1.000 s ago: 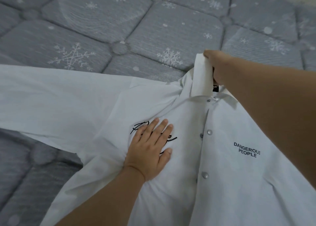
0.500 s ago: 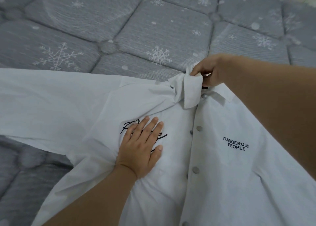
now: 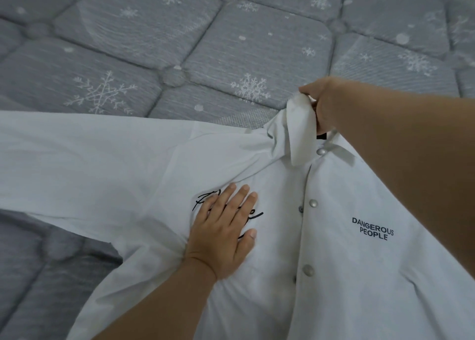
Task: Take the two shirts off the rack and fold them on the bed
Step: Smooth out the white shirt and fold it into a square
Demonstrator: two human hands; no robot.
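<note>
A white snap-button shirt (image 3: 334, 275) lies front-up on the grey quilted bed (image 3: 231, 44), one sleeve spread out to the left. It has black "DANGEROUS PEOPLE" lettering on one chest side and a black script print on the other. My left hand (image 3: 226, 234) lies flat with fingers spread on the script print, pressing the cloth down. My right hand (image 3: 321, 103) pinches the bunched collar at the shirt's top edge and holds it slightly raised. My right forearm covers part of the shirt's shoulder. No second shirt and no rack are in view.
The mattress cover has a snowflake pattern and tufted seams, and it stretches beyond the shirt to the far side and lower left. A strip of pale floor shows at the top right corner.
My right hand has kept its hold on the collar while working it, so the collar flap went from standing up to bunched and drooping. My left hand stayed pressed on the chest.
</note>
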